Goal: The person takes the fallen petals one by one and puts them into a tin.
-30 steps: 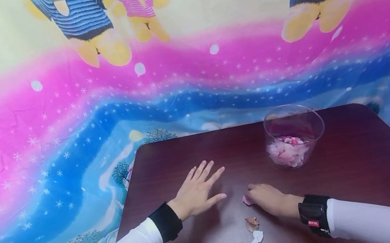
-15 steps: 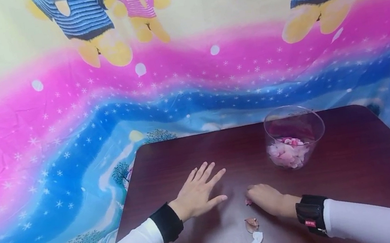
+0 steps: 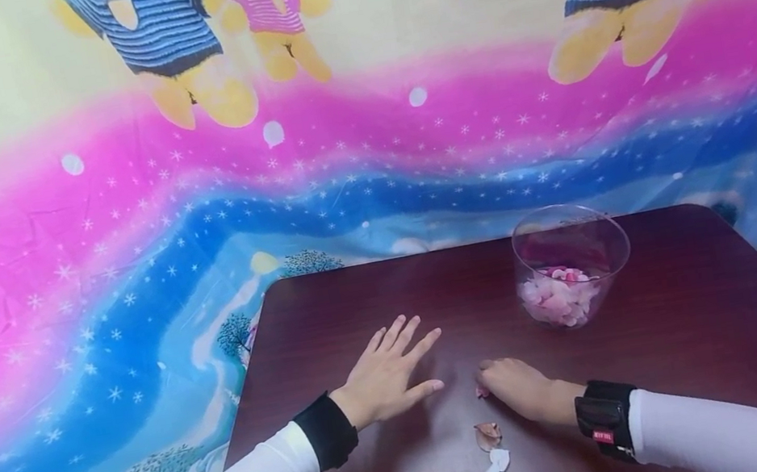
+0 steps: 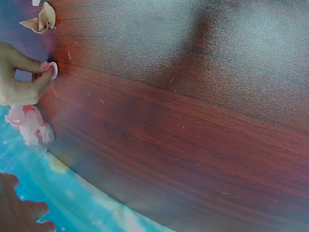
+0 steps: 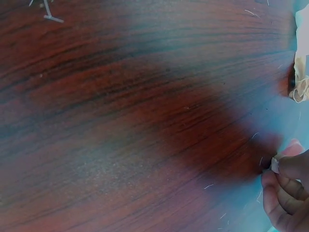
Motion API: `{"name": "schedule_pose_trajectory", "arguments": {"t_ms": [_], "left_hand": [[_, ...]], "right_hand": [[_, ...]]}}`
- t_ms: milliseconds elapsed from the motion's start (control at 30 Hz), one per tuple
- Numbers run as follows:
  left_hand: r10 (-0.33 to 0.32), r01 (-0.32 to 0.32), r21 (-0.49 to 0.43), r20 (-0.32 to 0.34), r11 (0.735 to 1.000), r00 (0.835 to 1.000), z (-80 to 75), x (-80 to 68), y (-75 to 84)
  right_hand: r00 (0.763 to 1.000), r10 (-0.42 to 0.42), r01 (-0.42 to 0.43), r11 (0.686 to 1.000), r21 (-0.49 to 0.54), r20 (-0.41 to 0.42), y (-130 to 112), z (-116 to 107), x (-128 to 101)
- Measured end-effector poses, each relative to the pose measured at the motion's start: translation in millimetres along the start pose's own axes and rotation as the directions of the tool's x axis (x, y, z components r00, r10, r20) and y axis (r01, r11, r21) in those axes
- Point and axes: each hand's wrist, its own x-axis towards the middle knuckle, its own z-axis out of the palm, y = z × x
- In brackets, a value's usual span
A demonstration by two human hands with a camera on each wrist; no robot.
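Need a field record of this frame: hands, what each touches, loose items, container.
left hand: flat on the dark red-brown wooden table, fingers spread, holds nothing
right hand: fingers curled, pinching a small pink petal at the tabletop
loose petals: one brownish curled petal and white petal pieces lie near the right wrist
container: clear plastic cup, upright, partly filled with pink and white petals, beyond the right hand, apart from it
backdrop: bright cartoon-bear printed cloth

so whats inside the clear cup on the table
The clear cup holds a heap of pale and deeper pink petals covering its bottom; the upper part is bare. Anything beneath the heap is hidden.
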Motion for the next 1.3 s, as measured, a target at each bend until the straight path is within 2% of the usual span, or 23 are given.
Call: {"name": "schedule_pose_trajectory", "arguments": {"t_ms": [300,500,633,833,1000,1300], "left_hand": [[0.003,-0.003,0.003,0.001,1.000,1.000,2.0,-0.3,-0.8],[0.006,-0.006,-0.002,-0.010,1.000,1.000,-0.5,-1.0,-1.3],[0.000,0.000,0.017,-0.023,1.000,1.000,-5.5,-1.6,-3.9],[-0.008,0.009,0.027,-0.030,1.000,1.000,-16.8,-1.7,-8.3],[-0.005,0.007,0.029,-0.040,1.000,0.999,-26.3,-0.2,-9.8],[-0.003,0.004,0.040,-0.036,0.999,0.999,-33.1,1.0,-10.5]], "right_hand": [[1.000,-0.021,0.021,1.000,-0.009,-0.005,2,3,-1],[1.000,0.013,-0.012,0.997,0.082,-0.007,6,-4,-1],[0.998,0.024,-0.018,0.993,0.120,-0.053,7,-19,4],[0.989,0.008,0.015,0.988,0.151,-0.151,7,-57,15],[0.982,0.028,0.000,0.989,0.151,-0.184,7,-84,20],[0.980,0.049,-0.022,0.990,0.139,-0.191,10,-97,20]]}}
